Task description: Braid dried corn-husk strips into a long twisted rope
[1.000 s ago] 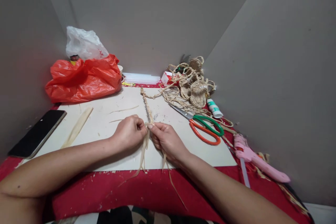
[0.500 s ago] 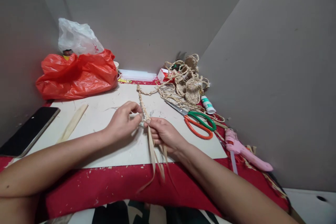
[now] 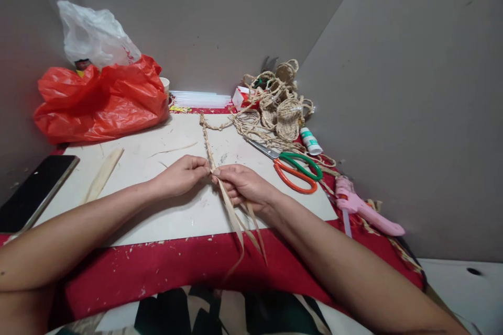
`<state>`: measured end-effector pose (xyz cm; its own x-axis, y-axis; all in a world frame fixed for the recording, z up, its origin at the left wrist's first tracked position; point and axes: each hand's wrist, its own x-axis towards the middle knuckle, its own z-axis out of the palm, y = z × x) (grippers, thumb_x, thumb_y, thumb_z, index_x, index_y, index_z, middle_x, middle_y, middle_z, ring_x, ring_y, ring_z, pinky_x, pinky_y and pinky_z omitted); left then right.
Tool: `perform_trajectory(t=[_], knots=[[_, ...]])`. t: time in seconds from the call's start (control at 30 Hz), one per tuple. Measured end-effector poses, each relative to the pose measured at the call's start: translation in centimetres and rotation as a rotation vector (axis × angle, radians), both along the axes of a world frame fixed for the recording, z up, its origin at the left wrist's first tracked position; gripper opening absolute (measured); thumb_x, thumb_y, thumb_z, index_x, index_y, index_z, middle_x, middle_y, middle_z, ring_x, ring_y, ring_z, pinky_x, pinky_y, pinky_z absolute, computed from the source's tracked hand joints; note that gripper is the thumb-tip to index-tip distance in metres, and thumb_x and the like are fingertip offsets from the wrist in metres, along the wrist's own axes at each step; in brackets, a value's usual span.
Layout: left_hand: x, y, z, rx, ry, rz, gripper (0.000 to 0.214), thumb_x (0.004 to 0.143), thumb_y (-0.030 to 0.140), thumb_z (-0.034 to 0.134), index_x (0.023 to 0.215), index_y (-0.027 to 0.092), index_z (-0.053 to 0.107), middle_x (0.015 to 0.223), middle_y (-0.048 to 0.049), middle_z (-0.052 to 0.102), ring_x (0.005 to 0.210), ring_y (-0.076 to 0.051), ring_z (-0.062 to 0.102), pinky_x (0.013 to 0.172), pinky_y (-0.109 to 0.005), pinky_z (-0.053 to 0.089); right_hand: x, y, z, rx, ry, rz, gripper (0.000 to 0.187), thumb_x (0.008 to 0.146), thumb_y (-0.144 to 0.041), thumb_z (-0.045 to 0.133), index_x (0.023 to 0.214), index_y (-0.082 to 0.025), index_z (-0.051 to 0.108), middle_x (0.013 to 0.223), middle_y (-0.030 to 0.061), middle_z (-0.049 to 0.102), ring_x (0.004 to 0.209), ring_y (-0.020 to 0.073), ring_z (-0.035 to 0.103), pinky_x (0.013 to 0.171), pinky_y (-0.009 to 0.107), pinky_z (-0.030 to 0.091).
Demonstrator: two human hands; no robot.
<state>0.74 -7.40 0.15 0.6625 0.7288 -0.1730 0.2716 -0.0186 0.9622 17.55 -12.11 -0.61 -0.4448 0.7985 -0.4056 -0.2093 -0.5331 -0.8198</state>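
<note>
A tan braided cord [image 3: 207,141] of dried plant fibre runs from the far pile toward me over the white board [image 3: 157,220]. Both hands meet at its near end. My left hand [image 3: 187,174] pinches the braid from the left with thumb and forefinger. From the right, my right hand [image 3: 245,184] grips the same spot between thumb and fingers. Loose flat fibre strands [image 3: 232,212] hang from under the right hand toward the board's front edge. Fingers hide the exact point where strands and braid join.
Right of my hands lie scissors [image 3: 293,165], a white-and-green tube [image 3: 311,141] and a pink glue gun [image 3: 363,212]. Coiled braids [image 3: 288,118] pile up behind. At left are a phone [image 3: 35,191], a loose fibre strip [image 3: 102,174] and a red plastic bag [image 3: 104,102].
My left hand has come in to the braid and closed its fingertips on it beside the right hand. The hanging strands have swung right. The whole view has shifted slightly.
</note>
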Motion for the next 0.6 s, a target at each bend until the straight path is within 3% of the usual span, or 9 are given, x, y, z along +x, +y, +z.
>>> perform_trajectory(t=[0.17, 0.27, 0.47, 0.6], knots=[[0.2, 0.1, 0.6, -0.219, -0.009, 0.006, 0.019, 0.081, 0.021, 0.045, 0.066, 0.014, 0.054, 0.047, 0.0054, 0.036, 0.039, -0.004, 0.024, 0.040, -0.022, 0.017, 0.1, 0.1, -0.3, 0.035, 0.014, 0.025, 0.026, 0.076, -0.038, 0.063, 0.073, -0.015, 0.052, 0.047, -0.0122, 0.019, 0.039, 0.0017, 0.008, 0.034, 0.013, 0.008], [0.1, 0.1, 0.9, -0.240, -0.005, 0.007, 0.022, 0.082, 0.027, 0.048, 0.065, 0.013, 0.052, 0.048, 0.0065, 0.032, 0.038, -0.003, 0.022, 0.038, -0.022, 0.013, 0.0, 0.2, -0.6, 0.077, 0.013, -0.009, 0.026, 0.077, -0.038, 0.062, 0.074, -0.014, 0.054, 0.045, -0.0122, 0.021, 0.037, 0.0016, 0.010, 0.034, 0.014, 0.009], [-0.2, 0.0, 1.1, -0.164, -0.078, 0.079, 0.022, 0.074, 0.031, 0.063, 0.076, 0.015, 0.048, 0.061, 0.0004, 0.058, 0.041, -0.003, 0.033, 0.039, -0.019, 0.018, -0.1, 0.1, -1.2, 0.122, 0.013, -0.062, 0.027, 0.076, -0.039, 0.063, 0.076, -0.013, 0.057, 0.042, -0.0121, 0.025, 0.035, 0.0015, 0.013, 0.033, 0.016, 0.009], [-0.2, 0.1, 0.9, -0.154, -0.073, 0.051, 0.025, 0.069, 0.028, 0.068, 0.072, 0.016, 0.046, 0.056, 0.0045, 0.052, 0.044, -0.003, 0.034, 0.042, -0.018, 0.021, -0.2, 0.0, -1.3, 0.137, 0.002, -0.134, 0.028, 0.073, -0.037, 0.066, 0.067, -0.015, 0.050, 0.041, -0.0118, 0.027, 0.034, 0.0014, 0.015, 0.033, 0.016, 0.010]])
